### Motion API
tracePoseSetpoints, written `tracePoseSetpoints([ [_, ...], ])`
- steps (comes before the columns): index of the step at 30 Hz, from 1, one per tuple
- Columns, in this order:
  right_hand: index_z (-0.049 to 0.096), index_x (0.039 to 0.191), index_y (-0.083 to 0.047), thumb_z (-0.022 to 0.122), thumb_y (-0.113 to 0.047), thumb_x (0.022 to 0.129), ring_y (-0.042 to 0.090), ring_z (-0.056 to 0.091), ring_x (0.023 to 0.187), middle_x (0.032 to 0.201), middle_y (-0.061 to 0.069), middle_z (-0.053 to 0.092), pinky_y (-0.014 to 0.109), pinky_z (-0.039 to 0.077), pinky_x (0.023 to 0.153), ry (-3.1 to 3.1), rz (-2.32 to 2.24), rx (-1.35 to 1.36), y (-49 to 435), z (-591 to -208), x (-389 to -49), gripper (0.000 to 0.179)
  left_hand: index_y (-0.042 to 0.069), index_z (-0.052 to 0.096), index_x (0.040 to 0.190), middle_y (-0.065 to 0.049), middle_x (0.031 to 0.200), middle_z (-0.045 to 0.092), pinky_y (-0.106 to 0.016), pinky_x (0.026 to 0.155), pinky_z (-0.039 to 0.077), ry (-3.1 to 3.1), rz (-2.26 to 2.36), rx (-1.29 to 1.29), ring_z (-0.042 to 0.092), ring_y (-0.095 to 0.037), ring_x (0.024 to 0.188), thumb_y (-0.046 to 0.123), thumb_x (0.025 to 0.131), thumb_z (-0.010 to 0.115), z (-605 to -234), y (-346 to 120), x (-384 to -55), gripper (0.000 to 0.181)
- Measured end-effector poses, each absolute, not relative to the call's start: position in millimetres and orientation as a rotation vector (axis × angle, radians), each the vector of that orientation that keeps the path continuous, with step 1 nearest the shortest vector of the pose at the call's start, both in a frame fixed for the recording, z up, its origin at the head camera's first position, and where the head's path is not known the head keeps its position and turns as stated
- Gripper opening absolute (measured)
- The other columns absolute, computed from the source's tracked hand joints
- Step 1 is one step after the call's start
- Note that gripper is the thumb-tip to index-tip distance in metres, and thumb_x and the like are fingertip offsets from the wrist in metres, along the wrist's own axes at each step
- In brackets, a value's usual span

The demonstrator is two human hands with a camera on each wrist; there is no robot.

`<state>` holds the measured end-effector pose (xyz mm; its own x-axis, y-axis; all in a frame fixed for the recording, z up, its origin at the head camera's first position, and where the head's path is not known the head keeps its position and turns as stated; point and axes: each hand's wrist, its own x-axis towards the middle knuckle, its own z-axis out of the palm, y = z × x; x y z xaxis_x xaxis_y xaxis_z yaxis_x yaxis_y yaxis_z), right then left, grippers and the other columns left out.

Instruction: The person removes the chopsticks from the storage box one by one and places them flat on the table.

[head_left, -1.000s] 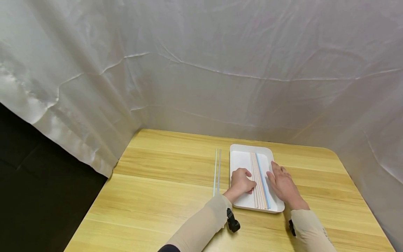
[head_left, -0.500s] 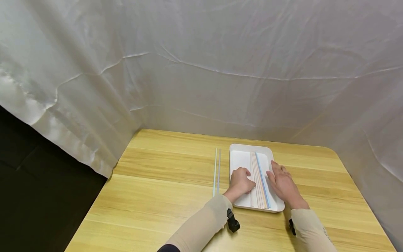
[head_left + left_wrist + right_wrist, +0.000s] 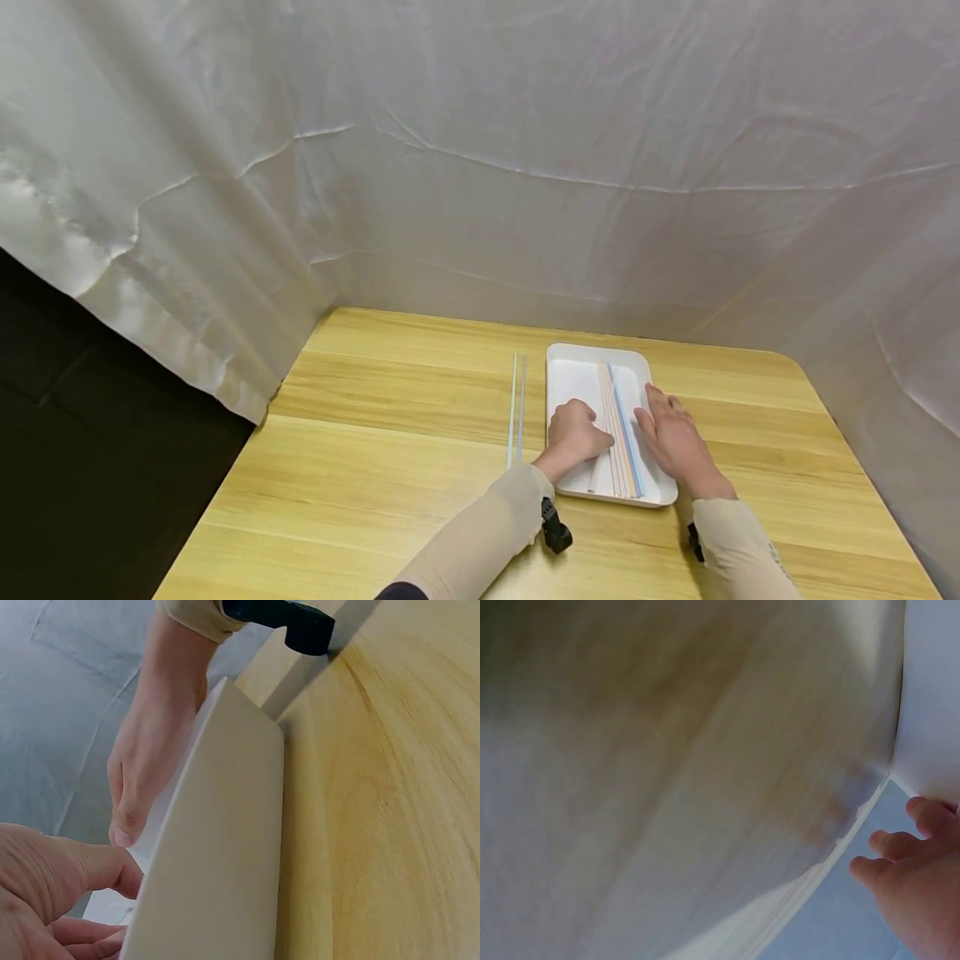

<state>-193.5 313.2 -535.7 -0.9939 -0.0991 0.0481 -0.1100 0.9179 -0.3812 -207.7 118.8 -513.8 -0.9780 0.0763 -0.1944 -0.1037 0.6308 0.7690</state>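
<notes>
A white tray holds a row of long thin straws, mostly pale pink, with a blue straw along their right side. My left hand is inside the tray over the row, thumb and fingers bent around a pale straw whose near end slants out to the left. Its gripped part is hidden under the hand. In the left wrist view, the thumb and curled fingers show behind the tray wall. My right hand lies along the tray's right rim with fingers extended.
Left of the tray, a pale green straw and a greyish-purple straw lie side by side on the wooden table. A light curtain hangs behind the table and along its sides.
One pale straw's near end has swung left, away from the row, under my left hand. The left hand has barely shifted; the right hand stays at the tray's rim.
</notes>
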Motion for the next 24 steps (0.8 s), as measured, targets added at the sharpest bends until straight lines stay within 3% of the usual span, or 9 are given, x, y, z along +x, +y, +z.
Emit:
tracePoseSetpoints([
  [6, 0.022, 0.162, 0.010, 0.033, -0.038, 0.116, 0.065, 0.024, 0.149, 0.165, 0.037, 0.028, 0.074, 0.021, 0.126, -3.054, 0.614, 0.158, 312, -535, -193, 0.068, 0.002, 0.077, 0.107, -0.012, 0.099, 0.078, -0.031, 0.075, 0.063, 2.658, 1.263, -0.015, 0.064, -0.019, 0.075, 0.022, 0.073, 0.094, -514, 118, -209, 0.043],
  [9, 0.022, 0.162, 0.010, 0.033, -0.038, 0.116, 0.065, 0.023, 0.149, 0.165, 0.037, 0.028, 0.073, 0.021, 0.126, -3.059, 0.617, 0.152, 312, -535, -193, 0.068, 0.001, 0.076, 0.100, -0.009, 0.088, 0.075, -0.028, 0.068, 0.060, 2.632, 1.312, -0.007, 0.061, -0.016, 0.070, 0.020, 0.075, 0.092, -513, 116, -209, 0.035],
  [16, 0.021, 0.162, 0.011, 0.033, -0.039, 0.116, 0.064, 0.022, 0.150, 0.166, 0.037, 0.026, 0.073, 0.020, 0.127, -3.073, 0.626, 0.140, 311, -534, -194, 0.069, 0.006, 0.075, 0.073, -0.001, 0.052, 0.064, -0.021, 0.042, 0.054, 2.532, 1.453, -0.022, 0.057, -0.008, 0.038, 0.013, 0.078, 0.089, -510, 112, -209, 0.017],
  [20, 0.021, 0.162, 0.012, 0.034, -0.038, 0.115, 0.064, 0.022, 0.150, 0.165, 0.037, 0.027, 0.073, 0.020, 0.127, -3.070, 0.631, 0.140, 311, -535, -194, 0.069, 0.005, 0.075, 0.073, 0.000, 0.058, 0.063, -0.026, 0.044, 0.060, 2.412, 1.572, -0.035, 0.059, -0.008, 0.040, 0.008, 0.081, 0.087, -506, 108, -211, 0.015],
  [24, 0.021, 0.162, 0.011, 0.034, -0.038, 0.115, 0.064, 0.023, 0.150, 0.165, 0.037, 0.027, 0.074, 0.021, 0.126, -3.071, 0.633, 0.140, 311, -534, -195, 0.069, 0.003, 0.076, 0.082, -0.003, 0.067, 0.068, -0.029, 0.048, 0.063, 2.248, 1.695, -0.028, 0.067, -0.014, 0.051, 0.003, 0.084, 0.082, -499, 100, -212, 0.007],
])
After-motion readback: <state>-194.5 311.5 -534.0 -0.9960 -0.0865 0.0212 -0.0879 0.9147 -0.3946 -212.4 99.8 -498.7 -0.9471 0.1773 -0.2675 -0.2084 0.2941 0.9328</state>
